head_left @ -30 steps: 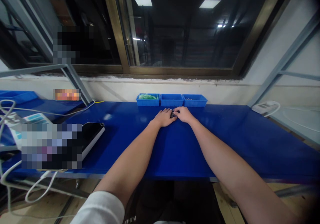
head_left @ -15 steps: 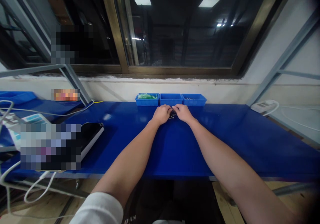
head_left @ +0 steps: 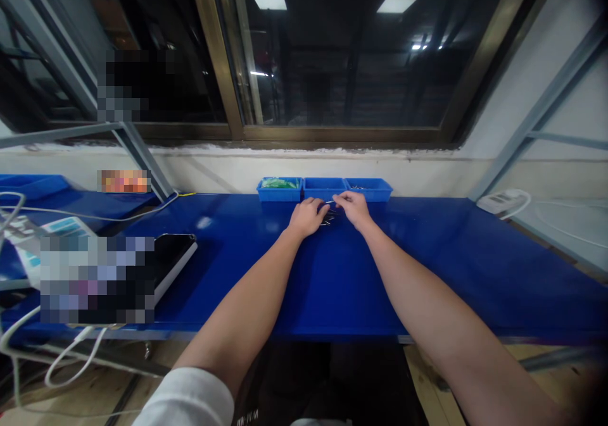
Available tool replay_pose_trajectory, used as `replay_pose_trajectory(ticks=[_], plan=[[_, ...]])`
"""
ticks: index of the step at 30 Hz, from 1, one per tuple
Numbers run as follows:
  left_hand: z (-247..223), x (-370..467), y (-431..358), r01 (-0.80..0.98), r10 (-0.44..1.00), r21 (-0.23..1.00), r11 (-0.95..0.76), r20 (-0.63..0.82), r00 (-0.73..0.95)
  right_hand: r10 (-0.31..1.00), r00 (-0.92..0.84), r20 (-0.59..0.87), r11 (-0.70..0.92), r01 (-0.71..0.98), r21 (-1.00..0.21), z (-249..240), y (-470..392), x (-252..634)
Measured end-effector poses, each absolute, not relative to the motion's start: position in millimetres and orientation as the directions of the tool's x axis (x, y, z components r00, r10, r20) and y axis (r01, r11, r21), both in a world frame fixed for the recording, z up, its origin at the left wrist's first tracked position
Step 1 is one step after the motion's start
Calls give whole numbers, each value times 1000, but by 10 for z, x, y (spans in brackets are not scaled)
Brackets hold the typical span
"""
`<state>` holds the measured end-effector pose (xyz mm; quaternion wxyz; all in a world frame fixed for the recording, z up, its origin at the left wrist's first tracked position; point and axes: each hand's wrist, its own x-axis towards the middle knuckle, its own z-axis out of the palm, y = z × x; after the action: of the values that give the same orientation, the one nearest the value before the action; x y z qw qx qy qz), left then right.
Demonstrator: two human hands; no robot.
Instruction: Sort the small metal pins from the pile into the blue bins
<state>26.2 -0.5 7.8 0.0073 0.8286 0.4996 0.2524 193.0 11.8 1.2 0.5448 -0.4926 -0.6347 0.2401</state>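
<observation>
Several small thin metal pieces [head_left: 327, 221], dark and silvery, lie in a loose pile on the blue table between my hands. My left hand [head_left: 306, 218] is curled at the left side of the pile, thumb and fingers bent together over its edge; what they hold, if anything, is hidden. Just above the pile, my right hand [head_left: 354, 209] pinches a thin shiny metal piece [head_left: 330, 202] between thumb and forefinger, its free end pointing toward my left fingertips. The exact kind of these pieces is too small to make out.
Three blue bins stand against the wall: a left bin [head_left: 279, 195] with green-wrapped contents, a middle bin [head_left: 324, 183], and a right bin [head_left: 377, 192] with small metal bits. At left lies a black device [head_left: 178, 247] near white cables. A white power strip [head_left: 501, 200] sits far right.
My right hand has moved slightly right and up, away from my left hand, and a thin metal piece now shows at its fingertips. My left hand stays almost in place.
</observation>
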Motion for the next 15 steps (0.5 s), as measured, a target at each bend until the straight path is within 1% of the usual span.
replay_pose_trajectory(ticks=[2, 4, 6, 8, 11, 13, 15], plan=[[65, 255, -1, 839, 856, 291, -460, 398, 331, 825, 172, 539, 390, 518, -762, 22, 128, 1971], [47, 247, 11, 852, 872, 301, -428, 387, 302, 759, 226, 611, 341, 661, -668, 20, 154, 2027], [32, 243, 22, 859, 877, 302, -414, 385, 287, 724, 252, 642, 272, 751, -602, 5, 194, 2089], [24, 241, 28, 862, 881, 303, -407, 379, 283, 727, 283, 625, 193, 790, -582, -20, 242, 2151], [22, 236, 29, 867, 894, 308, -393, 349, 281, 780, 309, 544, 89, 806, -585, -63, 299, 2229], [18, 230, 28, 871, 903, 306, -385, 321, 287, 816, 311, 487, 40, 810, -585, -86, 312, 2256], [8, 224, 23, 873, 903, 283, -398, 290, 318, 825, 310, 473, 22, 818, -574, -93, 301, 2248]])
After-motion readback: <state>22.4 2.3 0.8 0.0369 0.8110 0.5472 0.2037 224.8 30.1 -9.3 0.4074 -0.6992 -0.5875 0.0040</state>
